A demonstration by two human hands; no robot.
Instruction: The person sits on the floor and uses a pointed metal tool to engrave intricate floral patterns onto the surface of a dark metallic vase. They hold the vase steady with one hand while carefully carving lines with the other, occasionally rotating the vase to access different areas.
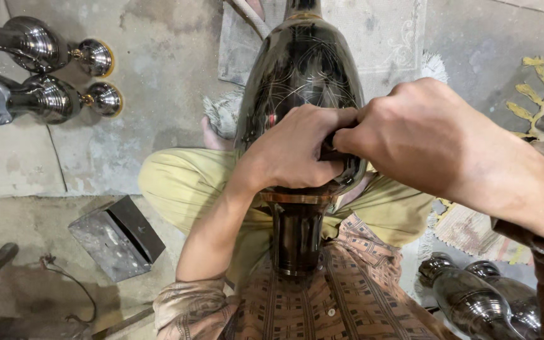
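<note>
A large dark polished metal vase with fine engraved line patterns lies lengthwise across my lap, its neck pointing away from me and its brass-ringed foot against my patterned shirt. My left hand rests fisted on the vase's wide belly. My right hand comes in from the right and meets the left one, fingers pinched on a small dark thing pressed against the metal; what it is stays hidden between the hands.
Two finished shiny vases lie on the concrete floor at the upper left. Two more dark vases lie at the lower right. A grey metal block sits by my left knee. A pale mat lies under the vase.
</note>
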